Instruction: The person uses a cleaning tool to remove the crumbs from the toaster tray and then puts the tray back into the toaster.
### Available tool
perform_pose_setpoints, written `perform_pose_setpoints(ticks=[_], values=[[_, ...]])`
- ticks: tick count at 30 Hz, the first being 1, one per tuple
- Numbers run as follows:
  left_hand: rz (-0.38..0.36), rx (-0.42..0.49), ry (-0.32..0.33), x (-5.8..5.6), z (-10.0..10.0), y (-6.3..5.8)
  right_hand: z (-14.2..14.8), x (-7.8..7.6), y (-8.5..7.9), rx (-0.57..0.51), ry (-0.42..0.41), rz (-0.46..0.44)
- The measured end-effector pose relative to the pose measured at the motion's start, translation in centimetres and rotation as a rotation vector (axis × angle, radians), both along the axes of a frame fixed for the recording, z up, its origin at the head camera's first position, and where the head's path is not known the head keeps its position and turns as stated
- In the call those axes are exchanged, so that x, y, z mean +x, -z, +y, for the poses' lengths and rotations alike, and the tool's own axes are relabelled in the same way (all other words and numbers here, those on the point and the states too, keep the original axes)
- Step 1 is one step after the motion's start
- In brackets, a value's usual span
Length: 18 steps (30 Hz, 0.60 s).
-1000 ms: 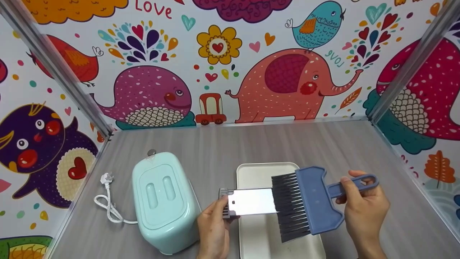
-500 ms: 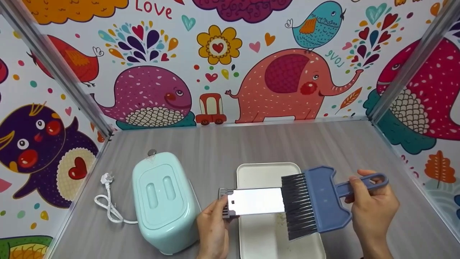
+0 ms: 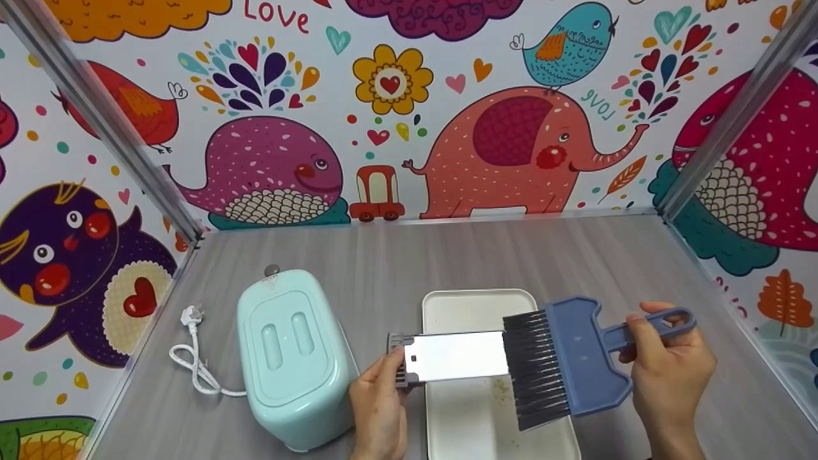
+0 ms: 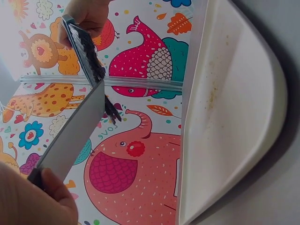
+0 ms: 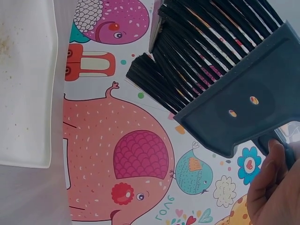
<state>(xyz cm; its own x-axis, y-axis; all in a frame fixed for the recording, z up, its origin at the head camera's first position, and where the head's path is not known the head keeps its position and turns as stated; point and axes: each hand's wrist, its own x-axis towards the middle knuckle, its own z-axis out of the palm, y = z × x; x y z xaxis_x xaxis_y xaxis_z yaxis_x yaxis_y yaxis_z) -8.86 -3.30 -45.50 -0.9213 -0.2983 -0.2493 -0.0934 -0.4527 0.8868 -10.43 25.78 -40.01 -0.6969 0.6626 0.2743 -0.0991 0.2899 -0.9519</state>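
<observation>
My left hand [image 3: 382, 399] pinches the grey slotted end of a flat metal crumb tray [image 3: 457, 356], thumb on top, holding it level above a cream tray [image 3: 476, 303]. By its handle, my right hand [image 3: 671, 370] grips a wide blue brush [image 3: 585, 358] with black bristles. Those bristles [image 4: 96, 70] lie against the far end of the crumb tray, as the left wrist view also shows. Small brown crumbs [image 4: 213, 97] are scattered on the cream tray's floor. In the right wrist view the brush's blue head [image 5: 243, 98] is tilted, with bristles splayed.
A mint-green toaster [image 3: 287, 358] with a lid stands left of my left hand. Its white cord and plug [image 3: 192, 319] lie on the grey table [image 3: 383, 255]. Patterned panels with metal corner posts [image 3: 735, 108] enclose the back and sides.
The brush has slid rightward along the crumb tray, uncovering more of its metal face. Crumbs in the cream tray have come into sight. My left hand has stayed nearly still.
</observation>
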Motion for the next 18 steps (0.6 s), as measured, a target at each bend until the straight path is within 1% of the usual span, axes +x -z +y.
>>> perform_pose_setpoints(ticks=[5, 16, 18], values=[[-0.005, -0.009, -0.007, 0.02, 0.01, -0.11, 0.0, 0.15, -0.08, 0.012, 0.005, -0.029], [0.003, 0.023, -0.017, -0.17, 0.02, 0.09, -0.11, 0.41, -0.52, 0.042, 0.031, -0.062], [0.0, 0.022, -0.019, -0.21, 0.01, 0.1, -0.05, 0.45, -0.62, 0.023, 0.037, -0.066]])
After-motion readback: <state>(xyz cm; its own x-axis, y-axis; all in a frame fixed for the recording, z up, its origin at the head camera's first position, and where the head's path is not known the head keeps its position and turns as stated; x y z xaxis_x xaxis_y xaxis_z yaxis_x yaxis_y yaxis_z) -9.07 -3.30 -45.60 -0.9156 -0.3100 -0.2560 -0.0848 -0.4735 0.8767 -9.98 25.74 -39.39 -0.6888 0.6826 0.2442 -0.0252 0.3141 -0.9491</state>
